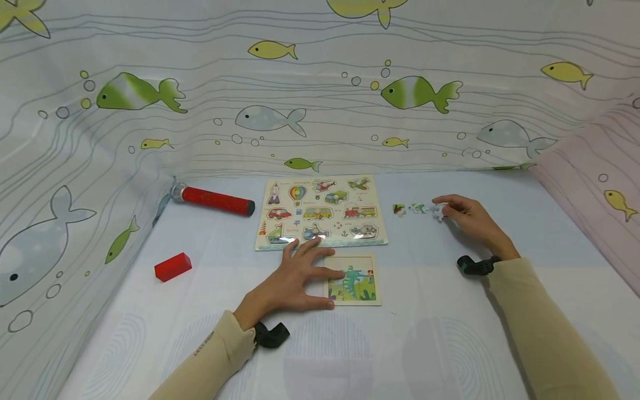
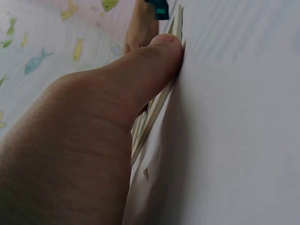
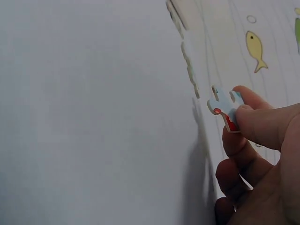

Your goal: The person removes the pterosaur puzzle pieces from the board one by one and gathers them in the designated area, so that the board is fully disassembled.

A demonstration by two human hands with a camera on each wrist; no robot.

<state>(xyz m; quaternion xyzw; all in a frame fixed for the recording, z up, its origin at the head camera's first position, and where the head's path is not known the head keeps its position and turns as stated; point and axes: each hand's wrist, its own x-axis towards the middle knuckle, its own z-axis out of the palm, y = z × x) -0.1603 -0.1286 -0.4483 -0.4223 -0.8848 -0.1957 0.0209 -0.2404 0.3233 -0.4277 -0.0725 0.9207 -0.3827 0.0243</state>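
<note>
My left hand (image 1: 295, 280) lies with spread fingers across the left side of a small wooden jigsaw puzzle (image 1: 369, 300) showing a green dinosaur. In the left wrist view its thumb (image 2: 150, 65) rests along the board's edge. My right hand (image 1: 467, 219) pinches a jigsaw piece (image 3: 226, 107) between thumb and index finger, off to the right. That piece is light blue with a red patch and is held above the table. Two more jigsaw pieces, one dark and colourful (image 1: 399, 210) and one green and white (image 1: 418, 208), lie just left of the right hand.
Behind the small puzzle lies a larger vehicle picture board (image 1: 320, 211), touched or nearly touched by left fingertips. A red tube (image 1: 217, 200) lies at the back left, and a red block (image 1: 173, 267) sits nearer on the left. A fish-patterned cloth (image 1: 320, 83) rises behind the table.
</note>
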